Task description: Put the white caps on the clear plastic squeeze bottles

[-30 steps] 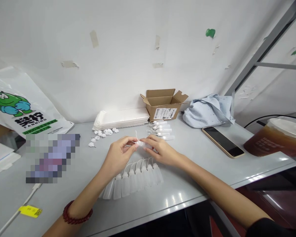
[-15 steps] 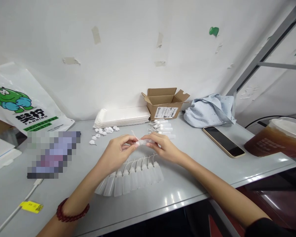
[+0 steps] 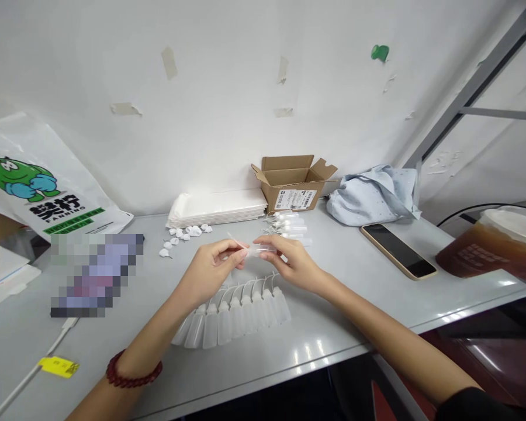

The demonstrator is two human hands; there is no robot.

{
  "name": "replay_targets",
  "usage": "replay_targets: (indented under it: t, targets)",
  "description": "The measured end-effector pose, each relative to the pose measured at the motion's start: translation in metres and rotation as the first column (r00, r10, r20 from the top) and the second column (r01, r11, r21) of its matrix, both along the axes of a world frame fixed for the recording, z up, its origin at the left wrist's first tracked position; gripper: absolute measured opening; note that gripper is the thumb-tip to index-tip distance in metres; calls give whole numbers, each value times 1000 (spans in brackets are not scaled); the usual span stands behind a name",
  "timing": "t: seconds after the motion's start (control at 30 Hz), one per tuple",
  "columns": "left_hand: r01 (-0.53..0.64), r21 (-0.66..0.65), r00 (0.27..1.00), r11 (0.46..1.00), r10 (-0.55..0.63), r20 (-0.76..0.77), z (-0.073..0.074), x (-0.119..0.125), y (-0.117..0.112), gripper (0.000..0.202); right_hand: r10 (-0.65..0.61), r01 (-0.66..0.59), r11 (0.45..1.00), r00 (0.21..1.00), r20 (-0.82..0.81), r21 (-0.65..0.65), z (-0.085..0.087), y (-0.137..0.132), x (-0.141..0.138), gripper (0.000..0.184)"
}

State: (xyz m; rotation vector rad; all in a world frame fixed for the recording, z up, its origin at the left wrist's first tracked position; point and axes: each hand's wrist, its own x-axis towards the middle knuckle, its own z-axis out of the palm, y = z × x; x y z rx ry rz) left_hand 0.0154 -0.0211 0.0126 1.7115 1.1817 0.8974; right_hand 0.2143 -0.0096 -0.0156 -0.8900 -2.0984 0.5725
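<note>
My left hand [image 3: 213, 270] and my right hand [image 3: 291, 263] meet above the grey table [image 3: 342, 327]. Between their pinched fingertips is a small translucent squeeze bottle [image 3: 260, 250] lying sideways, its thin nozzle tip under my left fingers. Just below my hands lies a row of several capped translucent bottles [image 3: 234, 313], side by side. Behind my right hand sits a small pile of more bottles [image 3: 289, 225]. Several small white caps [image 3: 182, 237] are scattered to the back left.
An open cardboard box [image 3: 291, 184] and a stack of white bags [image 3: 219, 207] stand against the wall. A blue cloth [image 3: 372, 196], a phone [image 3: 397, 251] and a covered drink cup [image 3: 491, 245] lie to the right. A printed plastic bag [image 3: 39, 187] is at left.
Both hands have lifted the small bottle slightly and turned it more sideways; the nozzle tip now points left instead of up.
</note>
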Motion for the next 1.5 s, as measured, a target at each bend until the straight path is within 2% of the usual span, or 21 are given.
replay_targets:
  t: [0.13, 0.27, 0.37, 0.43, 0.53, 0.6, 0.63, 0.7, 0.8, 0.93, 1.07, 1.17, 1.3, 1.43, 1.5]
  targets:
    - [22, -145, 992, 989, -3, 130, -3, 0, 0, 26, 0, -3, 998, 999, -42, -62, 2, -2, 0, 17]
    - [10, -221, 987, 975, 26, 160, -4, 1, 0, 30, 25, -26, 995, 1000, -16, -99, 6, -4, 1, 17]
    - [-18, -184, 992, 983, 41, 122, -5, 3, -1, 29, 14, -20, 987, 999, -34, -162, 8, -6, -1, 18]
    - [-57, -92, 994, 994, 65, 89, -6, 5, -3, 25, 2, -25, 967, 996, -90, -252, 9, -6, -3, 19]
    - [-119, 161, 992, 980, 111, 53, -10, 8, -8, 19, -17, -90, 885, 974, -225, -457, 11, -7, -5, 27]
    - [-138, 309, 990, 941, 131, 41, -12, 11, -11, 15, -33, -174, 790, 945, -324, -588, 12, -6, -5, 34]
    - [-144, 343, 990, 928, 137, 44, -13, 12, -12, 13, -43, -219, 740, 929, -369, -636, 12, -6, -5, 35]
    - [-159, 326, 987, 932, 144, 70, -13, 14, -14, 12, -62, -292, 661, 897, -438, -691, 12, -5, -4, 36]
    - [-174, 231, 983, 957, 154, 102, -10, 14, -12, 15, -95, -336, 610, 868, -487, -717, 10, -3, -4, 34]
    - [-138, 85, 990, 987, 135, 43, -10, 11, -9, 32, -111, -339, 611, 859, -500, -716, 7, -3, -4, 31]
    - [-63, -32, 998, 998, 63, -7, -11, 11, -10, 42, -133, -280, 649, 874, -468, -707, 9, -4, -5, 30]
    - [-34, -21, 998, 999, 33, -55, -9, 12, -12, 40, -154, -210, 679, 896, -416, -704, 11, -4, -4, 31]
    - [12, 11, 995, 1000, -11, -103, -10, 12, -14, 27, -188, -165, 673, 905, -382, -721, 12, -4, -5, 33]
    - [57, 178, 983, 982, -24, -180, -19, 12, -15, 8, -185, -141, 655, 922, -339, -742, 10, -3, -6, 33]
    - [79, 243, 977, 967, -27, -211, -22, 13, -15, 7, -168, -143, 651, 930, -326, -745, 9, -3, -7, 34]
